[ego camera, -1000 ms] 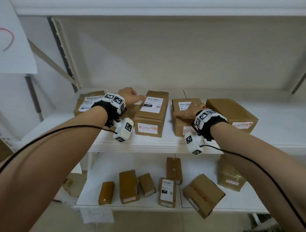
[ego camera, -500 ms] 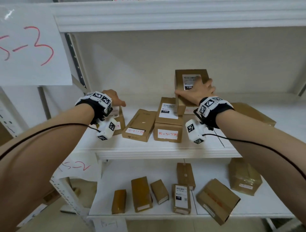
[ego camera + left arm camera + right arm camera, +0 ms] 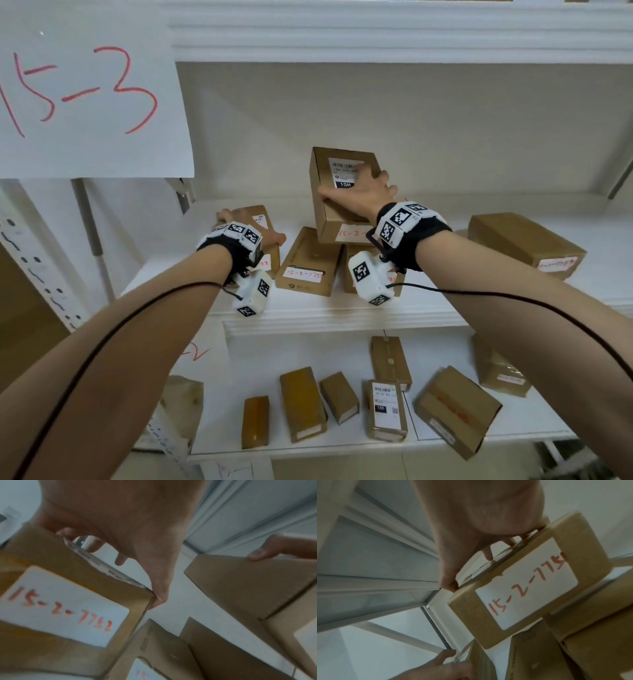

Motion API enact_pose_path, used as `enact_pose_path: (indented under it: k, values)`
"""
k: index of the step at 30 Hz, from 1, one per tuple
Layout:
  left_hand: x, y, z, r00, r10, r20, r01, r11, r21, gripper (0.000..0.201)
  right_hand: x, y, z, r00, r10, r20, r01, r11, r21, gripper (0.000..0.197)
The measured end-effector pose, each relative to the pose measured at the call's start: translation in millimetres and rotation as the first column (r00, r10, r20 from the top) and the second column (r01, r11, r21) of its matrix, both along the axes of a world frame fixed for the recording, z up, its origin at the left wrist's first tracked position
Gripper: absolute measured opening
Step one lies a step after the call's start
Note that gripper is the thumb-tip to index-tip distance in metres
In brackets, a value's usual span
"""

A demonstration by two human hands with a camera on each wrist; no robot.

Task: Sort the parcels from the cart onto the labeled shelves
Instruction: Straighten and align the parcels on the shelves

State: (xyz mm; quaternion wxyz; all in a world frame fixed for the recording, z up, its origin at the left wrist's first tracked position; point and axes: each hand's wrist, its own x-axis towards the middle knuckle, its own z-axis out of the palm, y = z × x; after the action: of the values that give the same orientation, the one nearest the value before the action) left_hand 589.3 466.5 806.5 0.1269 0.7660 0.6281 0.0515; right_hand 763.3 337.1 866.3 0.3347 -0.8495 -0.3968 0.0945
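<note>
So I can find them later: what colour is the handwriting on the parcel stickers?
Red on white stickers, clearest in the right wrist view.

On the upper shelf (image 3: 513,308) the middle is crowded: a raised parcel (image 3: 339,205) held by the right hand (image 3: 363,198) sits over a parcel below it (image 3: 352,267), with a flat parcel (image 3: 308,263) just beside and the left hand (image 3: 253,229) on the leftmost parcel (image 3: 263,219). Bare shelf lies open behind these toward the back wall, and between the stack and the far-right parcel (image 3: 520,243). Overhead, the shelf above (image 3: 376,37) limits lifting, and the "15-3" paper sign (image 3: 85,89) hangs at the left
</note>
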Motion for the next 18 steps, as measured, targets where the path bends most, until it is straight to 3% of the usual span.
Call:
enact_pose_path:
  k: [5,10,14,18]
  values:
    - [-6,1,38,0.995,0.029,0.095,-0.042,0.989,0.138,0.112,-7,0,0,0.972,0.034,-0.233,-0.02,0.998,0.063,0.114]
    - [-9,7,73,0.978,0.002,0.209,-0.034,0.988,0.149,0.107,-21,32,-4,0.911,0.169,-0.377,-0.098,0.975,0.199,0.118]
    - [-13,9,74,0.968,-0.001,0.25,-0.041,0.986,0.159,0.106,-10,54,-19,0.89,0.215,-0.402,-0.17,0.975,0.144,0.115]
    - [-9,9,69,0.966,0.023,0.258,-0.065,0.986,0.153,0.108,18,53,-40,0.891,0.153,-0.427,-0.14,0.988,0.063,0.136]
